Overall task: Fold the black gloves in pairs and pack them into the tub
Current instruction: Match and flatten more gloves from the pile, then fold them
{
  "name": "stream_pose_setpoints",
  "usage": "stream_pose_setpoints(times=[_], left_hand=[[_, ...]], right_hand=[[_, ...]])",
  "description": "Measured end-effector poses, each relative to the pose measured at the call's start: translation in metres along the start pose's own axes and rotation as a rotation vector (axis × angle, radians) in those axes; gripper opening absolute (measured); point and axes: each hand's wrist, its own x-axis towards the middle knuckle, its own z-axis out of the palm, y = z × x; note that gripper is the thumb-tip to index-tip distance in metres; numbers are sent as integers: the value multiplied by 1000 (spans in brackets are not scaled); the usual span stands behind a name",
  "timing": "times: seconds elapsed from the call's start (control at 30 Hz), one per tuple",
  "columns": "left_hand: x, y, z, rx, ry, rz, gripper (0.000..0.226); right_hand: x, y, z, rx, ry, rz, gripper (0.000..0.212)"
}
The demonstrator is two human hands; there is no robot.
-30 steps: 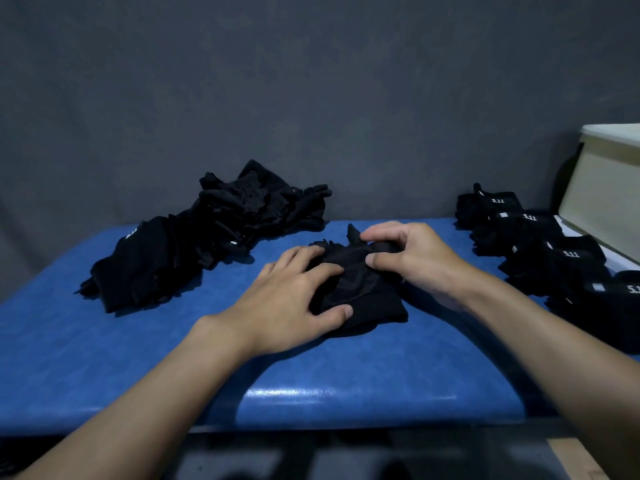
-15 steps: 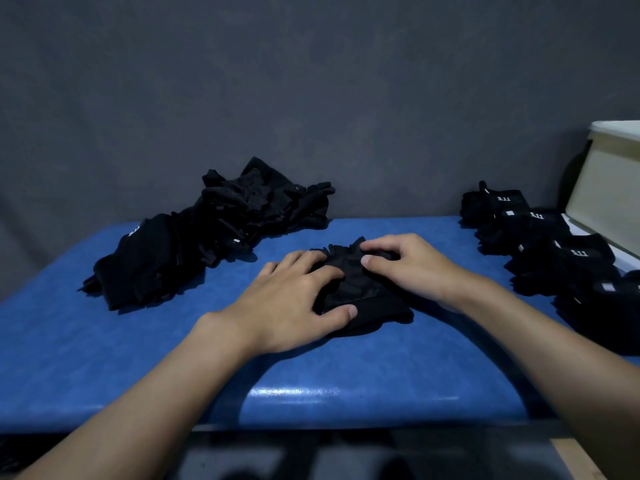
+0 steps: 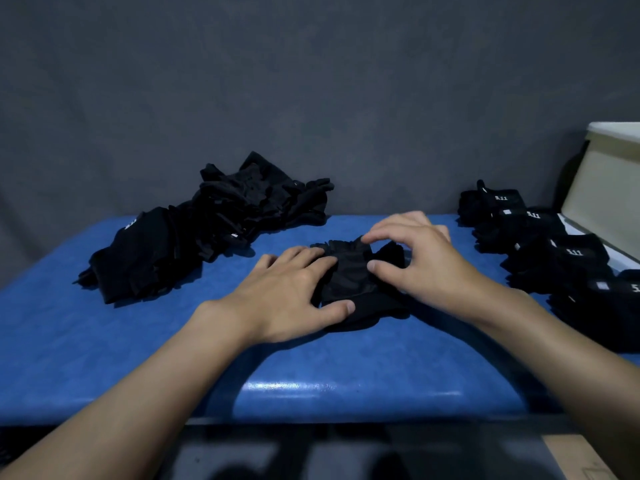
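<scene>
Glove pair (image 3: 349,275): black soft fabric, matte, bunched into a lumpy oblong, lying mid tabletop (image 3: 104,341) under both hands. The long axis runs roughly away from the person. The ruffled, crinkled edge points to the far wall and the smoother, thicker end lies nearest the person.

Left hand (image 3: 287,292): palm down, fingers straight and together, lying flat on the left side of the glove pair. The thumb is stretched out along its near end, pressing and not gripping.

Right hand (image 3: 422,261): arched over the right side, fingers curled. The index tip sits on the ruffled far edge and the thumb tip on the middle of the fabric. A raised fold of black cloth is caught inside the curl, so it has hold of the glove pair.

The tabletop is blue, smooth and padded-looking, with a rounded glossy front lip.

The loose glove heap (image 3: 207,230), far left on the tabletop, is black and tangled, with limp fingers sticking out. It lies well apart from the hands.

The folded pairs (image 3: 554,251), far right, are compact black bundles in a row. They carry small white "5.11" print and white tags.

The tub (image 3: 609,181), at the right edge just beside the folded pairs, is pale cream with smooth hard walls and a lighter rim. Its inside faces away, so I cannot tell what it holds.

A plain matte dark grey wall (image 3: 311,98) stands behind.
</scene>
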Motion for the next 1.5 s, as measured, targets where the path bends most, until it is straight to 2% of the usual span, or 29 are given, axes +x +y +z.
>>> stream_pose_setpoints(times=[0.07,0.2,0.33,0.4,0.5,0.57,0.67,0.77,0.9,1.1,1.23,1.33,1.4,1.5], left_hand=[[2,-1,0,-21,18,26,88],[6,-2,1,-105,24,126,89],[7,-6,4,-113,-64,87,84],[8,-8,4,-96,-86,79,82],[9,-8,4,-121,-86,83,87],[8,-7,4,-157,-41,93,95],[8,-8,1,-212,41,88,95],[7,-10,2,-145,34,81,91],[5,-9,3,-65,-79,50,81],[7,-11,5,-59,-101,41,82],[3,-10,7,-134,-23,56,81],[-2,-12,3,-203,57,81,82],[-8,-16,-4,-242,141,91,79],[-19,-27,-20,-246,299,98,66]], right_hand=[[-4,1,0,-31,-97,0,32],[-11,11,2,-54,-269,81,54],[-11,17,0,-72,-413,101,84],[-11,19,0,-66,-455,96,87],[-10,18,-1,-51,-431,86,82],[-8,18,-2,15,-345,88,71],[-6,19,-6,105,-259,99,63],[-7,19,-9,77,-321,104,58],[-10,19,-10,-44,-424,112,61],[-6,16,-13,-56,-511,147,65],[-1,10,-17,-21,-514,165,63],[4,4,-16,29,-434,143,62],[8,-1,-10,68,-369,110,62],[15,-14,3,127,-292,54,49]])
